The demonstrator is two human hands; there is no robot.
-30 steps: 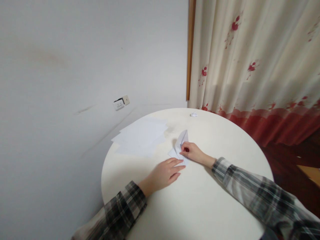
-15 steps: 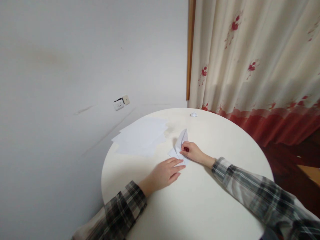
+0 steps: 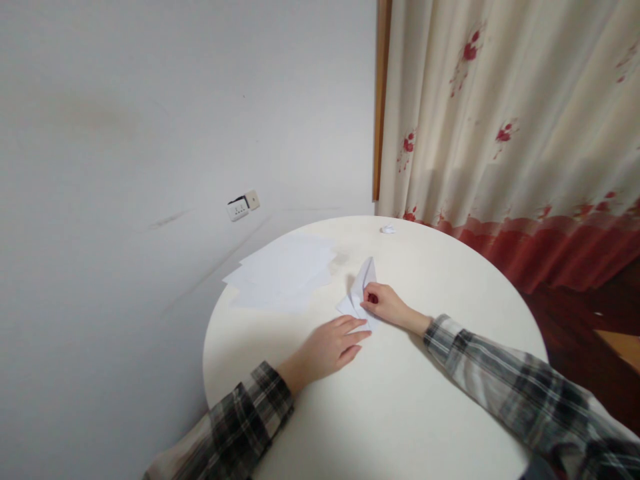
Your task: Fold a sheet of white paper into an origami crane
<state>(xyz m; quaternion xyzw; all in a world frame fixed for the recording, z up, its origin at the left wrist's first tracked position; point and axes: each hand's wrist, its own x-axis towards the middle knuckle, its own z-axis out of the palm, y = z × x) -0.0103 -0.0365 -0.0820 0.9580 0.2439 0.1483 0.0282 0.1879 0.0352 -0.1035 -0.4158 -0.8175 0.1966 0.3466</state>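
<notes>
A partly folded sheet of white paper (image 3: 361, 288) lies on the round white table (image 3: 400, 400), with one pointed flap standing up. My right hand (image 3: 386, 305) is curled with its fingertips pinched on the paper's right edge. My left hand (image 3: 330, 347) lies flat on the table, fingers stretched out together, their tips resting on the paper's near corner. Both arms wear plaid sleeves.
A loose stack of white sheets (image 3: 283, 273) lies fanned at the table's far left. A small crumpled paper ball (image 3: 387, 229) sits near the far edge. A floral curtain (image 3: 505, 127) hangs behind on the right, and a wall socket (image 3: 243, 205) is on the left wall.
</notes>
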